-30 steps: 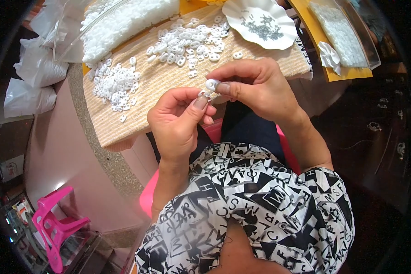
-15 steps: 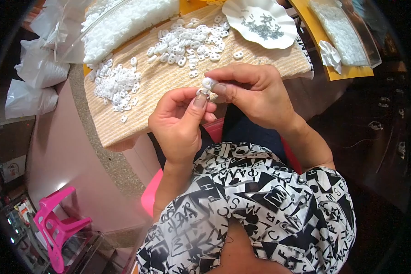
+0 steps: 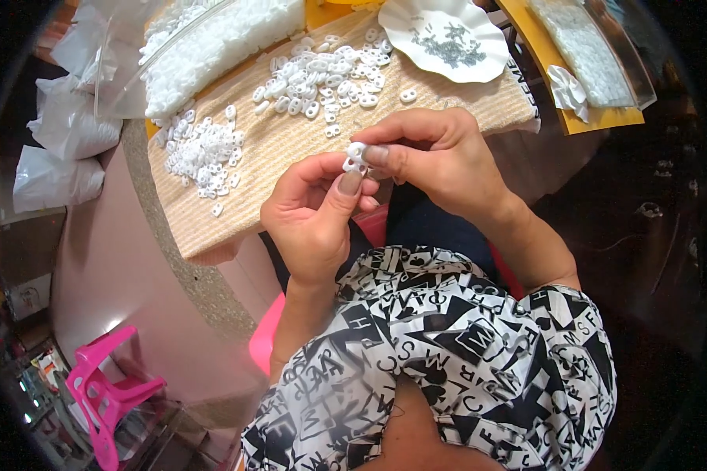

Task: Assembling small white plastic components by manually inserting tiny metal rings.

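My left hand (image 3: 314,208) is closed, its thumb and forefinger pinching a small white plastic piece with holes (image 3: 355,161). From the other side my right hand (image 3: 440,157) pinches the upper part of the white plastic, thumb against fingers. Whether it is one piece or two joined ones is partly covered by the fingertips. Both hands meet above the near edge of a table with a striped beige cloth (image 3: 283,149). Just beyond them spreads a pile of white oval two-holed pieces (image 3: 314,74). Left of that lies a heap of smaller white holed pieces (image 3: 204,153).
A scalloped white dish (image 3: 485,67) holds small dark metal bits at the back right. Clear bags of white pieces (image 3: 228,55) (image 3: 581,55) stand behind and far right. A pink plastic stool (image 3: 106,392) is on the floor at lower left, below several white bags (image 3: 59,177).
The white plastic has turned slightly between my fingertips, showing more of its holes. Both hands keep their pinch, and the whole view has shifted a little.
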